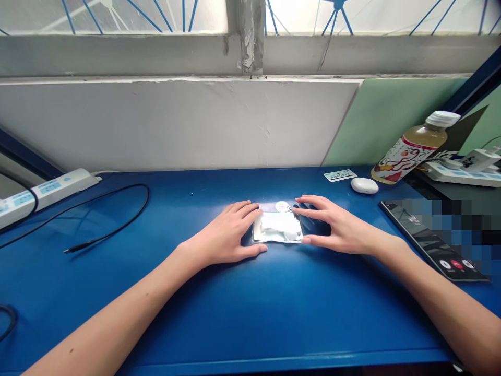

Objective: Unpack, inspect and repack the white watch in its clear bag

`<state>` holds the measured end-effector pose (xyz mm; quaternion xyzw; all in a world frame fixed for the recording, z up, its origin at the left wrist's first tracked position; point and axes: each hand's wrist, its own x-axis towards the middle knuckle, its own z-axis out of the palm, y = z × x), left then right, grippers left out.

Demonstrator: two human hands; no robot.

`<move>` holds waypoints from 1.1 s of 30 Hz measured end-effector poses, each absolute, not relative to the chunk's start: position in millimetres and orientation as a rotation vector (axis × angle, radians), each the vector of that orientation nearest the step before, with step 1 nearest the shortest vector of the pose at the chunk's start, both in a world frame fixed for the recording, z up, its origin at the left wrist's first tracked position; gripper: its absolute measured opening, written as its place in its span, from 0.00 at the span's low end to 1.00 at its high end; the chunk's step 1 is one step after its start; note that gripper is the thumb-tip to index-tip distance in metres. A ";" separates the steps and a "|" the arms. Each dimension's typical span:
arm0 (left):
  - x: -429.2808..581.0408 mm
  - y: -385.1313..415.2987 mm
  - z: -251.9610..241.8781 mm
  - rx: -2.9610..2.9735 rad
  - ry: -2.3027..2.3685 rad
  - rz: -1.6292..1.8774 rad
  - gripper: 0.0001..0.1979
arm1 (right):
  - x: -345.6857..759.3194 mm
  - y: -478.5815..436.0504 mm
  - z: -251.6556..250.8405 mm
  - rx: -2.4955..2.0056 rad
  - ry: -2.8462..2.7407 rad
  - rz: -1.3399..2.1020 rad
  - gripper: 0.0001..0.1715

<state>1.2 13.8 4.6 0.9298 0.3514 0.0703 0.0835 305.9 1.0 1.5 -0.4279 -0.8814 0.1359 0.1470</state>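
A small clear packet (279, 227) with white contents lies flat on the blue desk (250, 308). At its far edge is a round white tag or sticker (282, 206). My left hand (233, 232) rests at the packet's left side, palm down, thumb and fingers apart. From the right, my right hand (332, 224) reaches to the packet's other side with its fingers spread, thumb by the near right corner and forefinger by the round white piece. Whether the fingertips press on the packet I cannot tell. What exactly is inside it is too small to make out.
A black cable (117, 227) curls on the left by a white power strip (50, 193). To the right are a card (340, 175), a white earbud case (365, 185), a drink bottle (415, 149), a phone (426, 235) and another power strip (469, 173). A wall stands behind.
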 end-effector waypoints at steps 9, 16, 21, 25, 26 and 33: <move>0.3 16.3 2.9 2.755 1.005 0.250 0.28 | 298.9 -2.3 0.2 -0.918 -2.522 0.293 0.19; 7.4 8.8 8.7 2.559 1.003 0.639 0.21 | 286.5 -10.7 6.1 -1.057 -1.992 0.533 0.11; 9.7 4.1 7.2 2.474 1.075 0.678 0.42 | 282.2 -8.8 6.8 -1.232 -1.722 0.974 0.18; 9.5 7.2 4.3 2.509 1.054 0.530 0.38 | 282.1 -5.7 -0.1 -1.242 -1.719 1.108 0.21; 9.4 8.0 3.9 2.519 1.049 0.498 0.37 | 282.5 -5.6 -1.6 -1.253 -1.763 1.071 0.22; 6.5 11.1 1.7 2.634 1.059 0.406 0.36 | 291.9 -6.8 -3.6 -1.214 -2.336 0.338 0.25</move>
